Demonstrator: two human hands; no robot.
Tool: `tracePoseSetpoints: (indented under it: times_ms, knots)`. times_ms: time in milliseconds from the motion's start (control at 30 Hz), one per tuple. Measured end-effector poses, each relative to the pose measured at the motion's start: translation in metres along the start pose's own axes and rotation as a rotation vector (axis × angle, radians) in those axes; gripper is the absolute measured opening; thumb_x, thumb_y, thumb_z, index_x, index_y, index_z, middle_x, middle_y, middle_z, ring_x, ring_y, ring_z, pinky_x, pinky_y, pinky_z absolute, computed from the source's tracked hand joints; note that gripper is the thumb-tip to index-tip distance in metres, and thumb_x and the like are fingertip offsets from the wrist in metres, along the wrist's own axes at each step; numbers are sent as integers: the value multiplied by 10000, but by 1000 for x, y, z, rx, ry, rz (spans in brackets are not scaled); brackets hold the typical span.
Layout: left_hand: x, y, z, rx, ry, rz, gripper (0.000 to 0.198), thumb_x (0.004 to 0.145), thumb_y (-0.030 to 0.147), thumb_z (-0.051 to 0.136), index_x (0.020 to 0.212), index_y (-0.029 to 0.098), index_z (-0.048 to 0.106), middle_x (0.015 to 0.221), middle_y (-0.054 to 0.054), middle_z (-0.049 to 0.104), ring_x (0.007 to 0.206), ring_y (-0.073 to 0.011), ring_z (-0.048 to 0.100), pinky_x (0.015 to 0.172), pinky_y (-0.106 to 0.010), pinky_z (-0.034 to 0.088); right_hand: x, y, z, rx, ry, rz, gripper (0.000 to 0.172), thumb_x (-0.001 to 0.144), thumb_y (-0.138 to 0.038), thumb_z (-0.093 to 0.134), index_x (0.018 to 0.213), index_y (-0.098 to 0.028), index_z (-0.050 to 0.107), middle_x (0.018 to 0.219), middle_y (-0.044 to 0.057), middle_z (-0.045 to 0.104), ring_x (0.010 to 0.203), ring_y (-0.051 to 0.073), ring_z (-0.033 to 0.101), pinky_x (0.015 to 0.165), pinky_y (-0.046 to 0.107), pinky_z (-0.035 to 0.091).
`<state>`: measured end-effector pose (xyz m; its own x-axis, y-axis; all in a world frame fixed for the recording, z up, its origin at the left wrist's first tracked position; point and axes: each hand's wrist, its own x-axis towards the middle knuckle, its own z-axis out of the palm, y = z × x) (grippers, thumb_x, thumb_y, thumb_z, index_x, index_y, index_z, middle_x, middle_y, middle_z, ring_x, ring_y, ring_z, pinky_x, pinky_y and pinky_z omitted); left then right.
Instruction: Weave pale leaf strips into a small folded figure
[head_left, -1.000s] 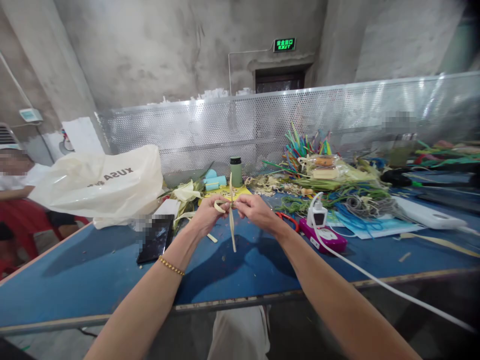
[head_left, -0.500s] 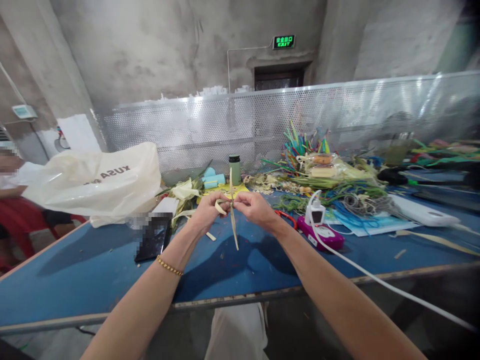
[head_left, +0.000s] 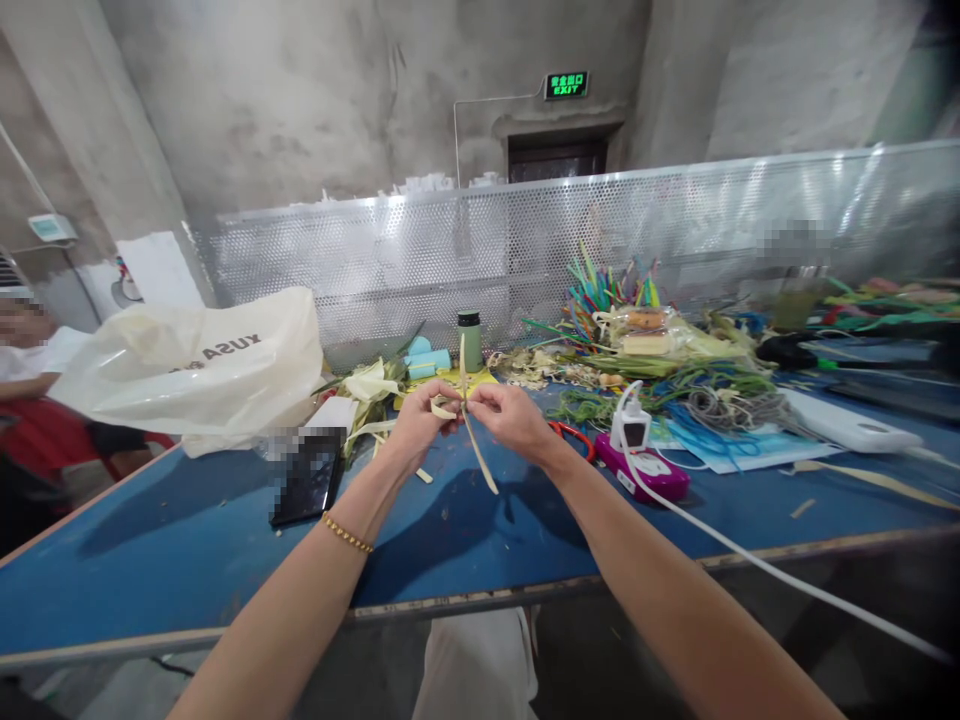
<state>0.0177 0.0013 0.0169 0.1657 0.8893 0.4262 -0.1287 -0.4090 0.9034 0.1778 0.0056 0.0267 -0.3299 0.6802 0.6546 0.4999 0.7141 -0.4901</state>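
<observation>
Pale plant strips (head_left: 481, 460) cross between my two hands above the blue table. My left hand (head_left: 421, 418) has its fingers closed on them, with one strip looped at the fingertips. My right hand (head_left: 512, 413) pinches the same strips from the other side, its fingertips almost touching those of my left hand. One strip end stands up in front of a green bottle (head_left: 471, 342); another hangs down toward the tabletop. Where the strips cross, the fingers partly hide them.
On the blue table (head_left: 187, 560) lie a black phone (head_left: 306, 480) and a large white plastic bag (head_left: 225, 350) at the left. To the right are a purple power socket (head_left: 652, 478), a white cable, green and blue cords and a white power bank (head_left: 847, 422). A person sits far left.
The lower end of the hanging strip has swung to the right. My hands have stayed nearly in place, still closed on the strips. The person at the far left has shifted slightly.
</observation>
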Motion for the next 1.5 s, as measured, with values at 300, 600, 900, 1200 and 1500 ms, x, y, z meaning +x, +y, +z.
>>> tracePoseSetpoints:
  times_ms: [300,600,900,1200,1500]
  knots:
    - [6,-4,-5,-3,155,38,201,654,269,689,768,135,593,558,22,554,473,-82,471,474,-214,341,-5,-8,8,-242,174,6,302,885,-269,457,639,-160,593,623,35,573,619,135,482,620,251,334]
    - [5,-7,-2,-28,105,37,229,652,284,714,790,116,642,554,19,535,500,-87,458,492,-229,337,-3,-4,21,223,6,190,264,812,-293,528,592,-151,566,480,-25,523,473,93,449,495,213,318]
    - [2,-3,-3,33,86,0,270,594,335,775,671,103,660,499,20,516,474,-67,412,479,-220,294,-4,-4,21,-15,2,80,245,828,-220,496,616,-149,597,555,-4,560,540,101,433,545,221,293]
    - [5,-7,-9,36,94,-12,262,604,332,769,644,104,646,490,16,511,458,-68,419,463,-220,300,-4,2,25,-193,15,52,172,819,-220,516,668,-172,581,628,16,593,580,123,463,582,232,295]
    - [5,-1,-7,-70,97,-102,333,492,270,831,717,98,656,527,4,570,480,-81,485,491,-221,359,-6,3,26,-206,9,109,205,820,-232,504,636,-178,577,621,21,605,572,124,477,580,231,305]
